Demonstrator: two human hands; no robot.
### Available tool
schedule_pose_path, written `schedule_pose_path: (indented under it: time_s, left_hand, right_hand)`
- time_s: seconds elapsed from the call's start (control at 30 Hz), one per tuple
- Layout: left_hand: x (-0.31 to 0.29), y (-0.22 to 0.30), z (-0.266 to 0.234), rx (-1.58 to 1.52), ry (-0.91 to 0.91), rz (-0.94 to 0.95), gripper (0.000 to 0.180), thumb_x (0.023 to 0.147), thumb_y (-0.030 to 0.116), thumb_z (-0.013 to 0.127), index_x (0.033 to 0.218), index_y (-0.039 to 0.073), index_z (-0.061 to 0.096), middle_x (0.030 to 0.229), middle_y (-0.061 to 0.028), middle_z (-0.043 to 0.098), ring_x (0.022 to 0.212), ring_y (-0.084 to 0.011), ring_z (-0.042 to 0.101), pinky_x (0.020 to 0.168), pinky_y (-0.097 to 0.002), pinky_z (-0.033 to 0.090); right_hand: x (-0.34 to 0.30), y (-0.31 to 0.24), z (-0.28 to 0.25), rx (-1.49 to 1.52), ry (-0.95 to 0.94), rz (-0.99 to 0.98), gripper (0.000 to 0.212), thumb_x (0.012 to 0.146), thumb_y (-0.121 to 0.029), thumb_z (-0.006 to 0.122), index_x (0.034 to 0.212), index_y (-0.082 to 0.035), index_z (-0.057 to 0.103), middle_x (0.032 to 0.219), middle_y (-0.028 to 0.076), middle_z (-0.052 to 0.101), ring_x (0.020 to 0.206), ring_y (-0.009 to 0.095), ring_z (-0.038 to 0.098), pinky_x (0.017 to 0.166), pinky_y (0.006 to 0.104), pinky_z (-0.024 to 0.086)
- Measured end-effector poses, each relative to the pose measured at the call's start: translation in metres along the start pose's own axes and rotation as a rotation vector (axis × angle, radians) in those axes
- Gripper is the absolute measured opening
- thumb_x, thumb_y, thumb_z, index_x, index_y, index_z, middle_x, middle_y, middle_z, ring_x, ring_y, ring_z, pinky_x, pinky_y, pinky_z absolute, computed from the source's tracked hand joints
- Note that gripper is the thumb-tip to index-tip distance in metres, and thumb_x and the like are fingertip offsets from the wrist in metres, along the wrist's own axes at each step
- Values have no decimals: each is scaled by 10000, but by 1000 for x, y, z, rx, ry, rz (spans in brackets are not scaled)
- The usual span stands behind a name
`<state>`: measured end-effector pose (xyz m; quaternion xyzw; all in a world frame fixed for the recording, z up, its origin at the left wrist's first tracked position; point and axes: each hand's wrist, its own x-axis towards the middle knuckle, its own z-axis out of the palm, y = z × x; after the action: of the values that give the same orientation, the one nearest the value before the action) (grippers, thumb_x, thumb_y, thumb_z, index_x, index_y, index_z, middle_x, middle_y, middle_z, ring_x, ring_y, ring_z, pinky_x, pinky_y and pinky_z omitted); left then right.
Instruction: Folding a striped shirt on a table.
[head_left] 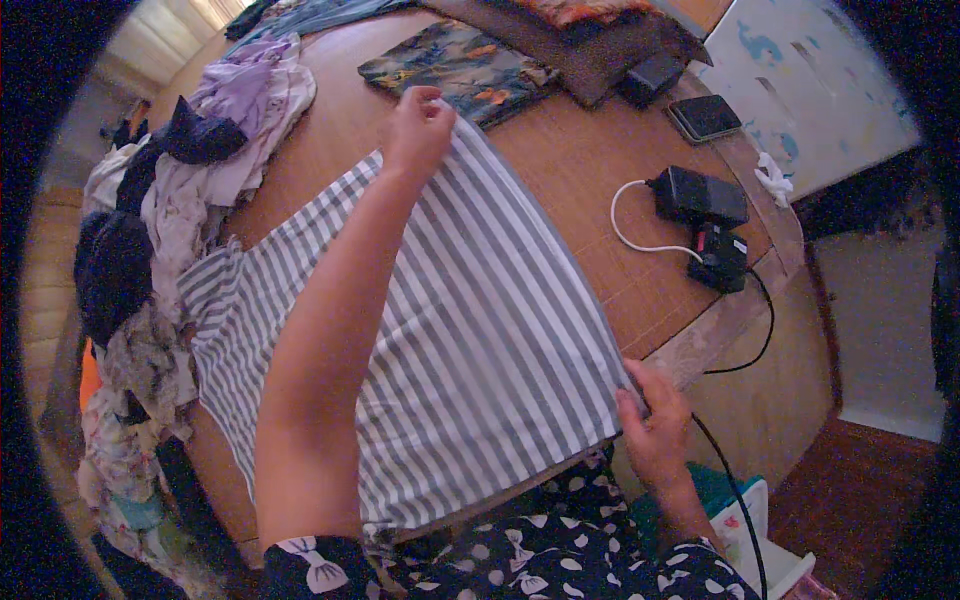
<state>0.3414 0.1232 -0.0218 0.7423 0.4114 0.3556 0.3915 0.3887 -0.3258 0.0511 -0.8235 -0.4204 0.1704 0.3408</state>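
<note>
A grey-and-white striped shirt [480,310] lies spread over the table in front of me, its sleeve end toward the left and its hem edge along the right. At the far corner of that edge my left hand [415,130] is closed, the fingers pinching the cloth. My right hand [655,420] grips the near corner, with thumb and fingers around the edge. My left forearm crosses the shirt and hides part of it. Just beyond my left hand lies a folded dark patterned garment [460,65].
Heaped clothes [150,230] line the table's left side. At the right are a phone [704,118], a black adapter [700,195] and another black box [718,258] with a white cable and a black cord. A dark box [650,78] stands farther back. A white patterned panel [800,90] is beyond.
</note>
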Motion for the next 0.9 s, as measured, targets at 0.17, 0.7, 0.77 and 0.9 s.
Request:
schedule_pose_path:
  time_s: [0.17,0.7,0.77,0.9]
  left_hand:
    - [-42,15,-16,525,-199,511,405,865,226,678,1249,110,618,1354,-172,569,1285,-371,511,1046,-476,433]
    - [-303,87,-115,664,-665,271,716,800,343,747,1440,150,492,1586,-148,334,1487,-346,269,1198,-598,122]
    - [-282,91,-104,665,-597,314,706,829,331,723,1449,106,470,1578,-130,353,1480,-321,291,1192,-603,135]
    - [-256,75,-76,708,-584,329,703,926,406,594,1521,106,370,1617,-106,292,1513,-298,210,1219,-564,56]
  right_hand:
    - [-1,14,0,41,26,-8,317,812,-67,718,1113,-13,633,1051,180,631,1015,374,602,902,436,491]
    - [19,14,2,-8,53,-162,126,897,-78,648,1007,-17,662,1047,144,657,1008,319,623,934,397,480]
    - [15,28,10,227,167,-85,64,931,-28,602,987,3,612,981,66,620,913,149,572,856,268,448]
    - [16,16,-3,515,51,152,93,936,-41,599,1019,-1,613,949,30,623,891,108,562,821,250,447]
